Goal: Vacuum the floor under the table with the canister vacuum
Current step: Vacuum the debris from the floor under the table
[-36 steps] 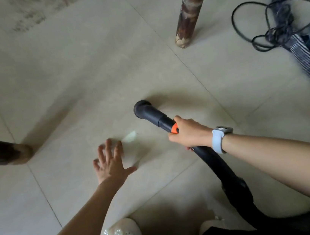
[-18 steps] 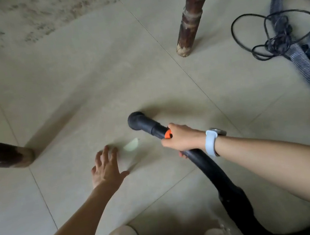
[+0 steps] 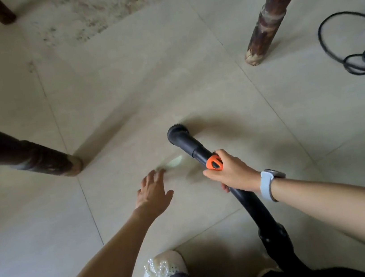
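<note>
My right hand (image 3: 233,171) grips the black wand (image 3: 192,146) just behind its nozzle (image 3: 176,133), which sits on the tiled floor (image 3: 146,84). My left hand (image 3: 153,191) hovers spread beside it, near a pale scrap (image 3: 175,162). Dark bench legs (image 3: 269,15) stand around, dirt (image 3: 100,9) beyond.

Dim, soft daylight; faint shadows; edges bow outward; fingertips perhaps motion-blurred.

Single head-worn wide-angle view, looking steeply down and forward at close range onto the tiled floor (image 3: 123,88); table legs at two and nine o'clock
</note>
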`<action>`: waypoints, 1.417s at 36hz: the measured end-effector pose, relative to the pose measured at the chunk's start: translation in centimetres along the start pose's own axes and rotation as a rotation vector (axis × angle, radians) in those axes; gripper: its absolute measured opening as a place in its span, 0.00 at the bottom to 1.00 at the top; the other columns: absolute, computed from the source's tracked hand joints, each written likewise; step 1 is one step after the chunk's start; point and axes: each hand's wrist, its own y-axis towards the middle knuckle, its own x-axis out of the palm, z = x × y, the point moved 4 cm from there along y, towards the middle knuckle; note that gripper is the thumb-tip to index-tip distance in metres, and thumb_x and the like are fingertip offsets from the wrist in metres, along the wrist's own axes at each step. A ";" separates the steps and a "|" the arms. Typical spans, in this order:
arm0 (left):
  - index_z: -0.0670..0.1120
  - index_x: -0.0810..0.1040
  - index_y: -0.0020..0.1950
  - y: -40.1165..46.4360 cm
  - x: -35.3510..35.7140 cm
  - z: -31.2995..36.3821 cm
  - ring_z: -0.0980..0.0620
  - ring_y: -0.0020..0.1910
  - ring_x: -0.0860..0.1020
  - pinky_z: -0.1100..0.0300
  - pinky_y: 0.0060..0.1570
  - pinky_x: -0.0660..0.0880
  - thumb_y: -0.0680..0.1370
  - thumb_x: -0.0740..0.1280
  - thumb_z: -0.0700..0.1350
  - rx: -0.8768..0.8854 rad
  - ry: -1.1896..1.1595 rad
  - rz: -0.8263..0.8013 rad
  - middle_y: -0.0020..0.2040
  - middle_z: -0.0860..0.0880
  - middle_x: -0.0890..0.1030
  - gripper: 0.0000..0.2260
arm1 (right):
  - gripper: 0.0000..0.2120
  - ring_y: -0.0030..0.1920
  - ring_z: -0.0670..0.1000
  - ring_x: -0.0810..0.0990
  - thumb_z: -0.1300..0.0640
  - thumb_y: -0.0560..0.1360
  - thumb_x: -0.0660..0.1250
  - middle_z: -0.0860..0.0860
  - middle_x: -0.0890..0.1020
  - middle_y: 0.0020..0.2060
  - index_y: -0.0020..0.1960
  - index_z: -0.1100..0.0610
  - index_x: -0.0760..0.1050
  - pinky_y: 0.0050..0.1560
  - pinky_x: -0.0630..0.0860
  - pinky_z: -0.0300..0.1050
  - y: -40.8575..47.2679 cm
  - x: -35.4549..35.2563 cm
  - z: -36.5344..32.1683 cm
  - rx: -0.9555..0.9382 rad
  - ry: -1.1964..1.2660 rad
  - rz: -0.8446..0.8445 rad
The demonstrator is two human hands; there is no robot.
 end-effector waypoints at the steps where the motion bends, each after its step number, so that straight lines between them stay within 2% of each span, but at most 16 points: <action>1: 0.51 0.53 0.77 -0.4 -0.5 0.2 0.44 0.75 0.55 0.46 0.70 0.60 0.79 0.63 0.51 -0.009 0.009 -0.006 0.77 0.46 0.53 0.30 | 0.17 0.26 0.53 0.77 0.51 0.73 0.68 0.52 0.78 0.36 0.55 0.56 0.66 0.32 0.76 0.42 -0.5 -0.3 0.4 0.011 0.005 -0.014; 5: 0.50 0.52 0.77 -3.1 -3.3 1.9 0.44 0.75 0.55 0.46 0.70 0.59 0.80 0.60 0.52 -0.004 0.043 -0.017 0.77 0.45 0.53 0.29 | 0.16 0.29 0.51 0.78 0.50 0.75 0.66 0.52 0.79 0.32 0.55 0.57 0.66 0.31 0.72 0.37 -3.1 -1.6 1.2 0.065 -0.067 -0.028; 7: 0.50 0.52 0.77 -4.7 -5.4 3.0 0.44 0.75 0.56 0.47 0.70 0.59 0.80 0.60 0.53 0.026 0.040 -0.010 0.77 0.45 0.55 0.28 | 0.16 0.28 0.51 0.78 0.49 0.77 0.64 0.52 0.78 0.32 0.56 0.59 0.65 0.30 0.72 0.38 -4.2 -2.9 0.2 0.075 -0.083 -0.009; 13: 0.45 0.62 0.74 -10.2 -14.4 6.9 0.44 0.70 0.65 0.53 0.68 0.64 0.81 0.60 0.51 0.071 -0.158 0.035 0.73 0.44 0.65 0.23 | 0.16 0.28 0.53 0.78 0.48 0.78 0.61 0.54 0.78 0.32 0.56 0.60 0.65 0.32 0.73 0.41 -8.5 -8.7 -9.1 0.003 -0.120 0.016; 19: 0.45 0.70 0.68 -17.6 -24.1 11.8 0.45 0.61 0.74 0.58 0.55 0.70 0.81 0.58 0.50 -0.033 -0.492 0.190 0.64 0.45 0.76 0.18 | 0.17 0.31 0.56 0.78 0.48 0.79 0.61 0.57 0.77 0.39 0.57 0.61 0.65 0.35 0.77 0.49 -15.8 -12.7 -19.4 -0.096 -0.117 0.005; 22: 0.42 0.73 0.65 -21.7 -27.5 13.8 0.42 0.56 0.76 0.59 0.43 0.66 0.82 0.55 0.51 -0.109 -0.682 0.188 0.58 0.42 0.79 0.17 | 0.19 0.36 0.57 0.79 0.45 0.79 0.61 0.57 0.78 0.40 0.58 0.60 0.64 0.38 0.76 0.50 -20.8 -13.1 -22.4 -0.094 -0.185 -0.011; 25: 0.39 0.75 0.52 -26.1 -29.6 15.0 0.41 0.49 0.76 0.56 0.43 0.68 0.82 0.55 0.51 -0.171 -0.883 0.109 0.47 0.40 0.78 0.17 | 0.19 0.33 0.53 0.77 0.44 0.79 0.60 0.53 0.77 0.39 0.59 0.58 0.64 0.35 0.73 0.48 -26.6 -12.4 -24.1 -0.060 -0.239 -0.046; 27: 0.44 0.72 0.41 -29.3 -30.2 15.4 0.46 0.43 0.74 0.56 0.42 0.68 0.81 0.57 0.51 -0.220 -1.054 0.047 0.43 0.42 0.75 0.15 | 0.20 0.34 0.53 0.77 0.44 0.79 0.59 0.52 0.78 0.40 0.61 0.58 0.63 0.36 0.73 0.49 -30.5 -11.8 -25.1 -0.046 -0.264 -0.070; 30: 0.45 0.69 0.39 -34.2 -30.5 15.4 0.46 0.41 0.74 0.50 0.42 0.73 0.81 0.59 0.48 -0.320 -1.272 0.041 0.41 0.42 0.74 0.13 | 0.21 0.38 0.54 0.76 0.44 0.79 0.59 0.51 0.76 0.43 0.63 0.58 0.63 0.36 0.70 0.47 -36.2 -10.8 -26.9 -0.054 -0.313 -0.097; 35: 0.41 0.68 0.56 -42.5 -31.2 14.0 0.45 0.48 0.78 0.48 0.53 0.76 0.80 0.60 0.54 -0.433 -1.315 0.134 0.47 0.44 0.78 0.16 | 0.19 0.38 0.50 0.76 0.45 0.77 0.63 0.50 0.77 0.42 0.61 0.56 0.65 0.33 0.69 0.41 -43.9 -9.0 -29.3 -0.035 -0.178 -0.159; 38: 0.43 0.66 0.53 -46.6 -32.1 12.1 0.48 0.43 0.76 0.53 0.46 0.74 0.81 0.60 0.49 -0.407 -1.397 0.238 0.42 0.47 0.75 0.09 | 0.17 0.37 0.49 0.75 0.46 0.75 0.66 0.49 0.76 0.39 0.55 0.56 0.68 0.37 0.70 0.42 -47.1 -7.5 -29.5 0.000 -0.200 -0.230; 41: 0.44 0.65 0.54 -48.5 -32.9 9.2 0.53 0.39 0.74 0.69 0.37 0.73 0.82 0.59 0.47 -0.405 -1.387 0.343 0.42 0.48 0.74 0.07 | 0.16 0.42 0.52 0.77 0.45 0.74 0.67 0.50 0.76 0.41 0.51 0.56 0.69 0.43 0.71 0.44 -48.5 -6.2 -28.1 0.027 -0.261 -0.294; 42: 0.43 0.65 0.55 -49.0 -33.0 7.7 0.52 0.40 0.75 0.68 0.38 0.74 0.82 0.59 0.47 -0.417 -1.397 0.350 0.44 0.46 0.74 0.08 | 0.17 0.44 0.53 0.78 0.43 0.73 0.67 0.51 0.77 0.42 0.51 0.55 0.70 0.45 0.72 0.44 -48.9 -5.5 -28.0 0.037 -0.275 -0.306; 45: 0.43 0.65 0.57 -49.9 -33.4 3.4 0.46 0.47 0.77 0.44 0.51 0.77 0.81 0.59 0.49 -0.436 -1.495 0.324 0.49 0.43 0.75 0.11 | 0.19 0.44 0.53 0.77 0.40 0.74 0.66 0.51 0.77 0.42 0.52 0.55 0.69 0.47 0.72 0.46 -49.4 -2.7 -29.3 0.022 -0.345 -0.285; 48: 0.45 0.67 0.57 -50.8 -34.0 -1.8 0.47 0.49 0.78 0.43 0.54 0.76 0.81 0.59 0.51 -0.487 -1.539 0.324 0.48 0.46 0.76 0.11 | 0.19 0.39 0.50 0.74 0.39 0.75 0.62 0.47 0.74 0.37 0.54 0.54 0.66 0.38 0.68 0.43 -49.6 1.4 -32.7 -0.052 -0.480 -0.210; 51: 0.48 0.69 0.52 -51.1 -35.1 -8.0 0.49 0.45 0.76 0.47 0.50 0.77 0.80 0.58 0.50 -0.507 -1.581 0.315 0.43 0.48 0.76 0.07 | 0.20 0.33 0.49 0.73 0.38 0.76 0.60 0.45 0.73 0.32 0.56 0.54 0.65 0.30 0.66 0.38 -49.6 6.8 -36.4 -0.121 -0.546 -0.183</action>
